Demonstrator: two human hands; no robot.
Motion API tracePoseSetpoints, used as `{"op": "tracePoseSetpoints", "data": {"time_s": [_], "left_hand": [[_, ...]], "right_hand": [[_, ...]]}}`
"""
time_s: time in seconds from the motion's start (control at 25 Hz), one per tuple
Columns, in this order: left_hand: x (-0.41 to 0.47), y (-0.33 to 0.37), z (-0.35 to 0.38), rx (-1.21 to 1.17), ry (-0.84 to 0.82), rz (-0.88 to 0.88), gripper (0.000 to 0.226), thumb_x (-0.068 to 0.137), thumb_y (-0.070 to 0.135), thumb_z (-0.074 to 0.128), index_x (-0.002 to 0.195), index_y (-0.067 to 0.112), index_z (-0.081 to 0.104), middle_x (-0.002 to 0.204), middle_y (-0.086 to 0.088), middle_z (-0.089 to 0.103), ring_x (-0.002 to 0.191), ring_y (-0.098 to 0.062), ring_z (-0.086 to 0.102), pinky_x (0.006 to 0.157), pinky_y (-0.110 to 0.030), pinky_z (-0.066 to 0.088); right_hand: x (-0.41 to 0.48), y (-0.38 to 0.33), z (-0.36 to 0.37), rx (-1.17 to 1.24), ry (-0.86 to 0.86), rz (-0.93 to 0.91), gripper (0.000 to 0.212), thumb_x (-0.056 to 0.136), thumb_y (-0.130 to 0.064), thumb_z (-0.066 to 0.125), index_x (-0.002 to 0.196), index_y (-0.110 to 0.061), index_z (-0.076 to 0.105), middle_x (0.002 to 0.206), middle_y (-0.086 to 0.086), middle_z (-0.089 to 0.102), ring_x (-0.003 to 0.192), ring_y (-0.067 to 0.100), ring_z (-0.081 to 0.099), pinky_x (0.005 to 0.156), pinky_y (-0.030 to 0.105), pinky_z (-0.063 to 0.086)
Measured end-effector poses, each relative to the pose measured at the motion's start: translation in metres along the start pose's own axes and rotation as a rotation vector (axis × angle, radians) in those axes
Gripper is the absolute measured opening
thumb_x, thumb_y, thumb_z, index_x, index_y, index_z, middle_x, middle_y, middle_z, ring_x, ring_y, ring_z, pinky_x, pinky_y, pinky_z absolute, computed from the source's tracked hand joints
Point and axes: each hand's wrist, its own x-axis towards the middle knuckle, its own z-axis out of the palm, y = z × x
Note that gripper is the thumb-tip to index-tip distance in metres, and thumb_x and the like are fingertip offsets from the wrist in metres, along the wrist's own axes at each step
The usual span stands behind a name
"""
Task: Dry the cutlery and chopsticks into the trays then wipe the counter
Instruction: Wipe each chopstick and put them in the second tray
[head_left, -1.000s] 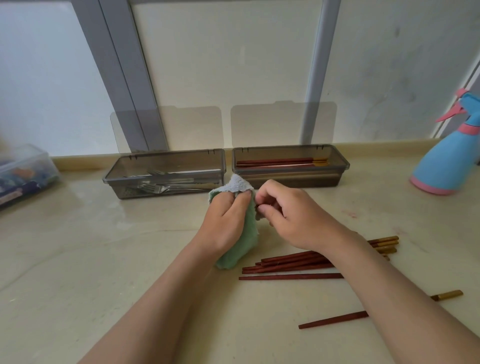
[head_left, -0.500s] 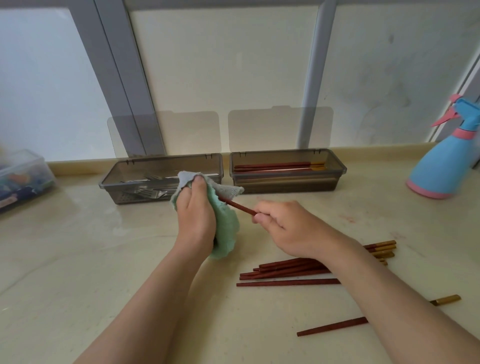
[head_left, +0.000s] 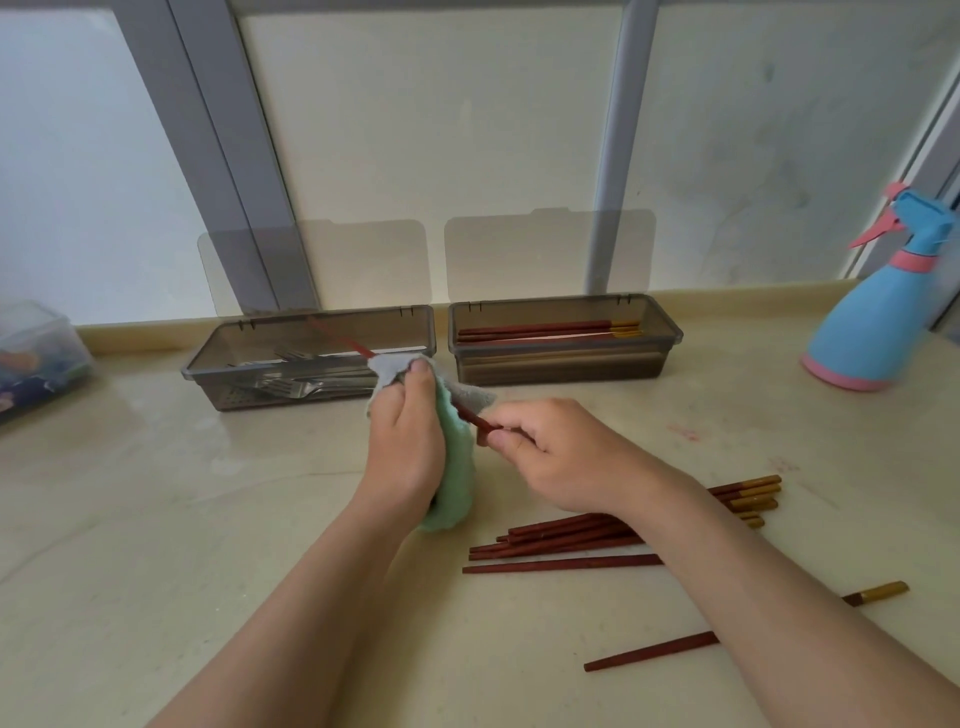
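My left hand (head_left: 408, 441) grips a green and grey cloth (head_left: 457, 467) wrapped round a dark red chopstick (head_left: 475, 418). The chopstick's thin tip pokes out of the cloth toward the left tray. My right hand (head_left: 561, 452) pinches the chopstick's other end just right of the cloth. Several red chopsticks with gold ends (head_left: 597, 535) lie in a loose pile on the counter under my right forearm, and one more (head_left: 654, 649) lies apart, nearer to me. The left grey tray (head_left: 218, 358) holds forks. The right grey tray (head_left: 670, 332) holds a few chopsticks.
Both tray lids stand open against the window ledge. A blue and pink spray bottle (head_left: 878, 322) stands at the far right. A clear plastic box (head_left: 36, 353) sits at the left edge. The beige counter (head_left: 182, 519) shows wet patches in front of the left tray.
The cloth in my left hand slid left along the chopstick, then back toward my right hand. The chopstick's tip now sticks out past the cloth.
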Motion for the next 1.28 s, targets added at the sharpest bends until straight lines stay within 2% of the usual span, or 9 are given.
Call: {"op": "tracePoseSetpoints", "data": {"time_s": [0.12,0.24,0.4,0.6,0.76,0.92,1.04,1.2,1.28], "left_hand": [[-0.006,-0.003,0.006,0.091,-0.096,0.056,0.049,0.107,0.03,0.037,0.062,0.012,0.045,0.06,-0.007,0.042,0.057,-0.017,0.042,0.059,-0.037,0.036],[0.001,-0.001,0.001,0.038,-0.102,0.033,0.055,0.107,0.032,0.036,0.072,-0.004,0.058,0.068,-0.015,0.06,0.062,-0.022,0.056,0.061,-0.038,0.048],[0.006,0.003,-0.005,-0.054,0.004,-0.068,0.052,0.107,0.038,0.036,0.082,0.003,0.066,0.071,-0.008,0.065,0.063,-0.016,0.06,0.061,-0.027,0.049],[-0.007,0.0,0.007,0.184,-0.187,0.09,0.042,0.107,0.028,0.037,0.072,0.009,0.05,0.067,-0.009,0.044,0.059,-0.013,0.043,0.062,-0.033,0.038],[0.0,0.003,-0.001,0.085,-0.347,0.05,0.044,0.105,0.024,0.042,0.072,-0.004,0.053,0.067,-0.01,0.053,0.064,-0.017,0.054,0.071,-0.038,0.05],[-0.013,0.012,-0.001,0.265,-0.673,0.012,0.046,0.105,0.019,0.042,0.071,-0.01,0.055,0.063,-0.008,0.064,0.053,-0.008,0.057,0.058,-0.021,0.045],[-0.013,0.016,-0.002,0.307,-0.705,0.046,0.043,0.103,0.012,0.045,0.061,0.0,0.046,0.057,-0.006,0.041,0.049,-0.01,0.042,0.053,-0.017,0.04],[-0.012,0.012,-0.004,0.357,-0.762,0.028,0.046,0.101,0.014,0.048,0.06,-0.005,0.04,0.061,-0.011,0.038,0.055,-0.019,0.038,0.055,-0.023,0.039],[-0.012,0.01,-0.002,0.416,-0.79,0.045,0.046,0.098,0.02,0.051,0.057,0.004,0.039,0.06,-0.007,0.035,0.055,-0.018,0.035,0.055,-0.025,0.036]], "right_hand": [[-0.001,-0.005,0.005,0.053,0.024,-0.003,0.022,0.104,-0.021,0.05,0.084,-0.023,0.06,0.067,-0.008,0.058,0.058,0.006,0.053,0.058,0.028,0.045],[-0.006,-0.006,-0.006,0.094,-0.042,0.099,0.018,0.104,-0.027,0.051,0.095,-0.022,0.065,0.074,0.0,0.07,0.054,0.01,0.064,0.057,0.033,0.056],[-0.005,-0.005,-0.008,0.136,-0.035,0.151,0.02,0.102,-0.02,0.054,0.091,-0.013,0.069,0.068,0.001,0.07,0.053,0.012,0.064,0.051,0.029,0.053],[-0.006,-0.007,0.003,0.174,-0.032,0.111,0.022,0.102,-0.018,0.054,0.086,-0.011,0.067,0.062,0.003,0.067,0.047,0.013,0.06,0.052,0.025,0.052],[-0.002,-0.001,-0.01,0.325,0.117,0.112,0.025,0.1,-0.022,0.059,0.083,-0.009,0.071,0.06,0.004,0.067,0.046,0.015,0.058,0.048,0.025,0.048],[0.006,0.003,-0.004,0.685,0.284,0.23,0.018,0.101,-0.018,0.058,0.092,-0.009,0.071,0.07,0.009,0.059,0.049,0.014,0.049,0.038,0.021,0.029],[0.009,0.003,0.001,0.864,0.287,0.267,0.015,0.1,-0.01,0.058,0.092,-0.005,0.071,0.07,0.008,0.055,0.051,0.011,0.044,0.038,0.021,0.023],[0.012,0.002,-0.004,0.978,0.298,0.3,0.013,0.098,-0.007,0.058,0.095,-0.007,0.07,0.069,0.0,0.06,0.05,0.01,0.047,0.036,0.021,0.024],[0.015,0.007,-0.009,0.998,0.397,0.383,0.008,0.098,-0.011,0.059,0.098,-0.006,0.066,0.076,0.004,0.061,0.052,0.011,0.051,0.039,0.024,0.027]]}}
